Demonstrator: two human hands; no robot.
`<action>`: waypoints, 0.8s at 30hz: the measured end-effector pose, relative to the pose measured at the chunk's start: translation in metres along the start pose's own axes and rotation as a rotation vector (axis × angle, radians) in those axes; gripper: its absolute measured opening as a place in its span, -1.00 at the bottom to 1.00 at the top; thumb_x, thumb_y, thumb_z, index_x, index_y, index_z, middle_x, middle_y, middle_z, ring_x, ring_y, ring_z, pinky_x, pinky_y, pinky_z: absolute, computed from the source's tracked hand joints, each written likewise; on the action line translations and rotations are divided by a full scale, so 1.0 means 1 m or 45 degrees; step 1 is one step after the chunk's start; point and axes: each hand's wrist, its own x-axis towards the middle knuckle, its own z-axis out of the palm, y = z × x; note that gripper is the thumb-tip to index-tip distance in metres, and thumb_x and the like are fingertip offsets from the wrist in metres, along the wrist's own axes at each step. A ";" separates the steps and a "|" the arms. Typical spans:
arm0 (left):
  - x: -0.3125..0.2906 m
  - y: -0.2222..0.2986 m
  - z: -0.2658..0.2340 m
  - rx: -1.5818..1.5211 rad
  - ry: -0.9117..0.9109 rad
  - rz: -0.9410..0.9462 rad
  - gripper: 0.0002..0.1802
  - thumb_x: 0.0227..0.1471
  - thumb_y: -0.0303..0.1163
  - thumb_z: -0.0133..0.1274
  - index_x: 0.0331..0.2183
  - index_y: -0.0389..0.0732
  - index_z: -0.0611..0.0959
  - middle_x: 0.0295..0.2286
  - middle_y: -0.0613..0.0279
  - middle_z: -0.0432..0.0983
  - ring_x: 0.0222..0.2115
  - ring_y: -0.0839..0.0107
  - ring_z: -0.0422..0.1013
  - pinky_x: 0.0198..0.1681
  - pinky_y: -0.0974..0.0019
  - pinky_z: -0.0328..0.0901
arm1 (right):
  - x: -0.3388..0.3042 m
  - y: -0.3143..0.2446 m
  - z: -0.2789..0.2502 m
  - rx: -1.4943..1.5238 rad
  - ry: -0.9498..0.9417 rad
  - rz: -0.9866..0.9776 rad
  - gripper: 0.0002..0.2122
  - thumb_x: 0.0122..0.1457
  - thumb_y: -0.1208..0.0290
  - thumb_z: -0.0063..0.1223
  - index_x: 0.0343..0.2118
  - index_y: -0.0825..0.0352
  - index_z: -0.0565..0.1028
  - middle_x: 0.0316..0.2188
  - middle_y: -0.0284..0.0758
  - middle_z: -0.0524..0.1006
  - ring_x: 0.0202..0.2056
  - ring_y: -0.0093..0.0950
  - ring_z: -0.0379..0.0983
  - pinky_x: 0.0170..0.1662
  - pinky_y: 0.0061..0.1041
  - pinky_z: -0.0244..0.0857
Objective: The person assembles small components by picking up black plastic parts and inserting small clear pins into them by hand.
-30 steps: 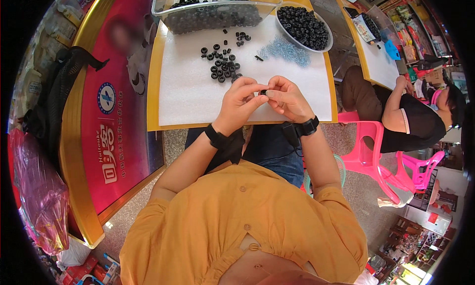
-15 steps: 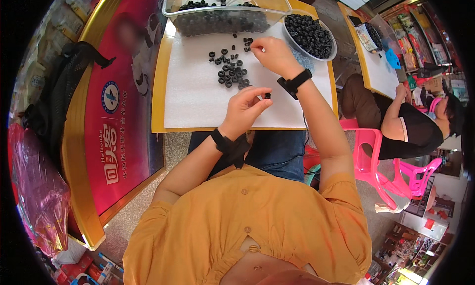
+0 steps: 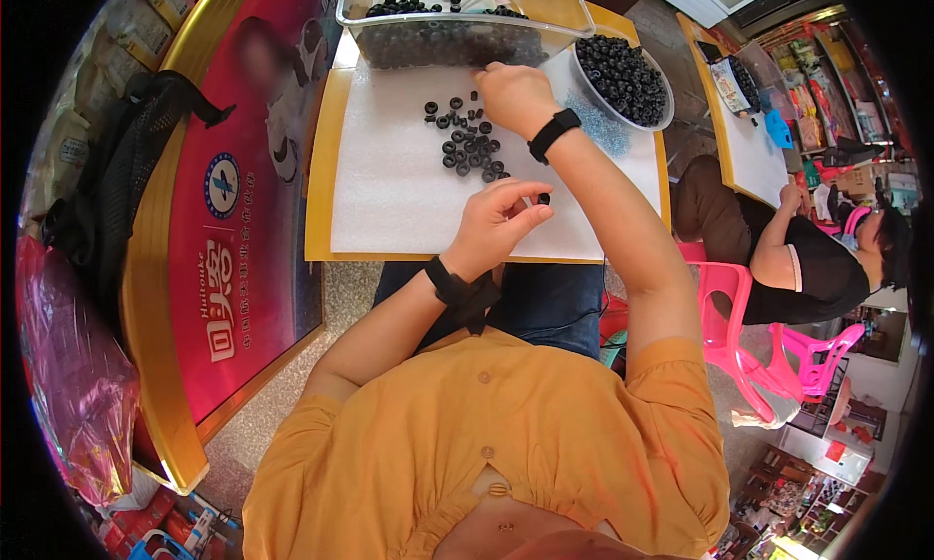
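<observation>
Left hand (image 3: 494, 219) pinches one small black ring (image 3: 544, 199) between thumb and fingertips, just nearer the person than the ring pile (image 3: 465, 142) on the white mat (image 3: 389, 190). Right hand (image 3: 514, 95), fingers curled, grip contents unclear, rests beyond the pile, against the clear tray (image 3: 457, 20). Bowl (image 3: 623, 69) of rings sits right of the pile.

The person wears a mustard-orange short-sleeved top with small buttons down its middle, dark blue jeans, and a black band on each wrist above the left hand (image 3: 496, 219) and right hand (image 3: 514, 95).
</observation>
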 end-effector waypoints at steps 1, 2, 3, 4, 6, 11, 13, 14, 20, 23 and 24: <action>-0.001 0.001 -0.001 0.022 -0.002 -0.008 -0.73 0.03 -0.49 0.26 -0.16 -0.23 0.69 -0.42 0.41 0.42 -0.49 0.68 0.27 -0.43 0.56 0.17 | -0.006 0.003 -0.002 0.081 0.063 -0.016 -0.77 0.10 0.46 0.00 -0.18 0.17 0.59 -0.29 -0.26 0.59 -0.29 -0.22 0.59 -0.27 -0.26 0.48; -0.002 0.001 -0.002 0.045 -0.004 -0.018 -0.73 0.03 -0.49 0.26 -0.15 -0.22 0.69 -0.42 0.41 0.42 -0.48 0.68 0.27 -0.43 0.56 0.18 | -0.013 0.005 -0.004 0.164 0.125 -0.031 -0.72 0.11 0.45 0.00 -0.10 0.16 0.59 -0.28 -0.27 0.58 -0.30 -0.22 0.59 -0.26 -0.27 0.47; -0.002 0.000 -0.002 0.045 -0.001 -0.019 -0.73 0.03 -0.49 0.26 -0.15 -0.22 0.69 -0.42 0.41 0.42 -0.48 0.68 0.27 -0.43 0.56 0.18 | -0.023 0.007 -0.006 0.165 0.125 -0.034 -0.72 0.11 0.45 0.00 -0.10 0.16 0.59 -0.28 -0.27 0.58 -0.30 -0.22 0.59 -0.26 -0.27 0.47; -0.001 -0.002 -0.001 0.035 0.005 0.000 -0.72 0.02 -0.45 0.27 -0.16 -0.22 0.69 -0.44 0.37 0.45 -0.52 0.65 0.30 -0.44 0.53 0.22 | -0.035 0.012 -0.008 0.337 0.262 -0.021 -0.74 0.11 0.43 0.04 -0.12 0.18 0.59 -0.30 -0.26 0.58 -0.30 -0.23 0.58 -0.27 -0.28 0.46; -0.002 -0.003 0.000 0.025 0.021 0.014 -0.71 0.02 -0.40 0.28 -0.17 -0.21 0.69 -0.46 0.33 0.47 -0.56 0.62 0.32 -0.45 0.51 0.26 | -0.063 0.016 -0.009 0.515 0.395 -0.015 -0.76 0.10 0.41 0.08 -0.14 0.20 0.60 -0.31 -0.26 0.58 -0.31 -0.23 0.58 -0.29 -0.29 0.45; -0.005 -0.002 0.002 -0.027 -0.014 -0.087 -0.70 0.01 -0.40 0.29 -0.15 -0.20 0.70 -0.42 0.32 0.53 -0.54 0.63 0.35 -0.44 0.51 0.28 | -0.142 0.016 -0.013 0.834 0.130 -0.013 -0.82 0.05 0.46 0.16 -0.24 0.20 0.61 -0.38 -0.26 0.57 -0.33 -0.21 0.53 -0.28 -0.30 0.42; -0.004 -0.003 0.001 0.004 -0.023 -0.066 -0.70 0.01 -0.40 0.29 -0.15 -0.20 0.70 -0.41 0.31 0.54 -0.54 0.63 0.36 -0.43 0.51 0.28 | -0.153 0.015 -0.019 0.863 0.089 0.024 -0.80 0.05 0.49 0.16 -0.22 0.22 0.60 -0.36 -0.26 0.56 -0.31 -0.22 0.51 -0.27 -0.31 0.42; -0.004 -0.003 0.001 0.038 -0.027 -0.040 -0.70 0.01 -0.40 0.29 -0.15 -0.20 0.70 -0.41 0.31 0.55 -0.54 0.63 0.36 -0.43 0.50 0.29 | -0.155 0.016 -0.021 0.925 0.085 0.036 -0.80 0.06 0.48 0.15 -0.21 0.23 0.60 -0.35 -0.24 0.56 -0.30 -0.22 0.51 -0.26 -0.31 0.41; -0.004 -0.005 0.003 0.109 -0.062 -0.031 -0.69 0.00 -0.40 0.30 -0.15 -0.19 0.70 -0.43 0.33 0.53 -0.54 0.63 0.36 -0.42 0.51 0.29 | -0.151 0.046 -0.001 0.889 0.180 0.203 -0.80 0.14 0.44 0.06 -0.18 0.27 0.60 -0.33 -0.16 0.56 -0.27 -0.18 0.51 -0.18 -0.27 0.40; -0.005 -0.001 0.003 0.159 -0.086 -0.031 -0.70 0.00 -0.40 0.29 -0.15 -0.18 0.69 -0.44 0.33 0.52 -0.54 0.63 0.36 -0.43 0.51 0.29 | -0.141 0.049 -0.001 0.841 0.203 0.280 -0.80 0.16 0.44 0.02 -0.19 0.29 0.61 -0.32 -0.14 0.57 -0.24 -0.16 0.51 -0.16 -0.25 0.40; -0.004 -0.002 0.003 0.161 -0.089 -0.031 -0.70 0.00 -0.40 0.29 -0.15 -0.18 0.69 -0.44 0.33 0.52 -0.54 0.63 0.36 -0.43 0.51 0.29 | -0.134 0.050 -0.001 0.792 0.245 0.232 -0.80 0.16 0.42 0.02 -0.20 0.27 0.61 -0.32 -0.16 0.57 -0.24 -0.16 0.51 -0.17 -0.24 0.40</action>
